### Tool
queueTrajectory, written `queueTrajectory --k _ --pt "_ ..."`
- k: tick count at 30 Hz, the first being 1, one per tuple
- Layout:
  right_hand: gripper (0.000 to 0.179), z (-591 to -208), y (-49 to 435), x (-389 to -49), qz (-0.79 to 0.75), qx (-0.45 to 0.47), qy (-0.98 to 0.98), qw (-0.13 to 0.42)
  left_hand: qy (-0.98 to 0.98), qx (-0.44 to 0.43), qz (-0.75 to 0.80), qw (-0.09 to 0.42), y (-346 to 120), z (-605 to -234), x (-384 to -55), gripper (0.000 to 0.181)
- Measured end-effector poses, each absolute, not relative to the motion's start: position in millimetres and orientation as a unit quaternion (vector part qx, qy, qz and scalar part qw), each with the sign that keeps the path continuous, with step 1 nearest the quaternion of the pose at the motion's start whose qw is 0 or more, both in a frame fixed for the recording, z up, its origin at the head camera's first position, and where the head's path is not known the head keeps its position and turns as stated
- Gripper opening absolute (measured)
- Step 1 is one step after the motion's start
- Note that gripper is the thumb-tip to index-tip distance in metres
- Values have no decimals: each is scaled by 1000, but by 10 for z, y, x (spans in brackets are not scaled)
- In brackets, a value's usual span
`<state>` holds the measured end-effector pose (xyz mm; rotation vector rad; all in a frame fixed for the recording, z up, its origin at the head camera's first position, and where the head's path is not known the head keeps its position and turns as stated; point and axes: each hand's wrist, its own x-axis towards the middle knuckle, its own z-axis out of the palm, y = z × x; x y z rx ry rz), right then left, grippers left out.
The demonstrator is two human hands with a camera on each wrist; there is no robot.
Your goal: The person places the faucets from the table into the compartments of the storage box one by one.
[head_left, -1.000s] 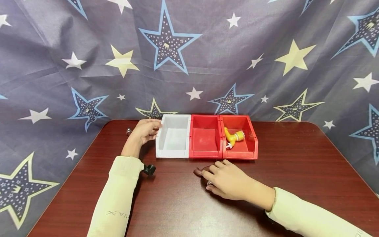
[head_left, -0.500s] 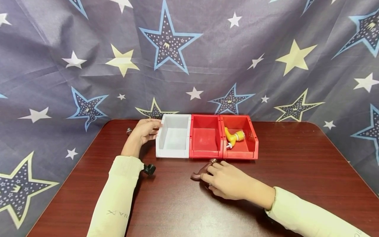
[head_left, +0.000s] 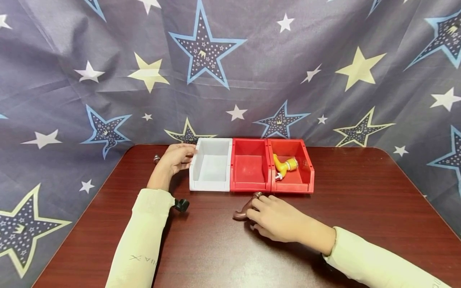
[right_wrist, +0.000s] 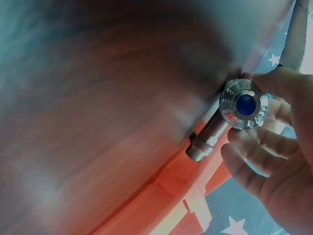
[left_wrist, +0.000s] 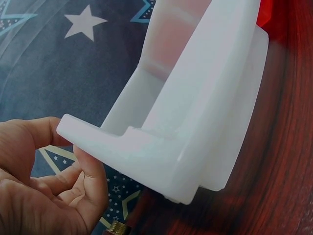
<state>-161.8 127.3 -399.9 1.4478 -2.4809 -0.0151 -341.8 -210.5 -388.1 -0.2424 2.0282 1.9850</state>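
In the head view my left hand (head_left: 177, 158) is at the left side of a white plastic bin (head_left: 210, 186). The left wrist view shows its thumb and finger pinching the bin's rim (left_wrist: 93, 137). My right hand (head_left: 277, 219) holds a brown water tap (head_left: 242, 213) low over the table, before the bins. The tap's curved spout points left and its threaded end (right_wrist: 199, 148) lies toward the bins. In the right wrist view, the fingers are around its clear round knob (right_wrist: 243, 104) with a blue centre; in the head view the hand covers the knob.
A red bin (head_left: 250, 187) and an orange-red bin (head_left: 293, 188) stand against the white one in a row. A yellow tap (head_left: 284, 166) lies in the orange-red bin. Behind my left wrist shows a small metal-ended piece (head_left: 156, 159). A star-patterned curtain hangs behind the table (head_left: 201, 248).
Under my right hand the brown tap has turned and shifted slightly left, so its spout and threaded end now show. The left hand stays on the white bin.
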Motion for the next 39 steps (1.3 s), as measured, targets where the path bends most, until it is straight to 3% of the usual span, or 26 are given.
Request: queueTrajectory --k 19,26,32,39 --pt "23 -4010 1499 -1694 -3 556 -813 170 710 -86 684 146 -2103 -3850 -3397 39" --pt "38 -4008 1544 -1706 -26 538 -831 139 708 -84 685 150 -2103 -3847 -3408 39" --pt "40 -4031 1520 -1731 0 535 -837 113 706 -86 688 147 -2095 -3847 -3406 34" --pt "35 -4050 1499 -1779 7 562 -812 159 706 -85 688 148 -2085 -3855 -3408 31"
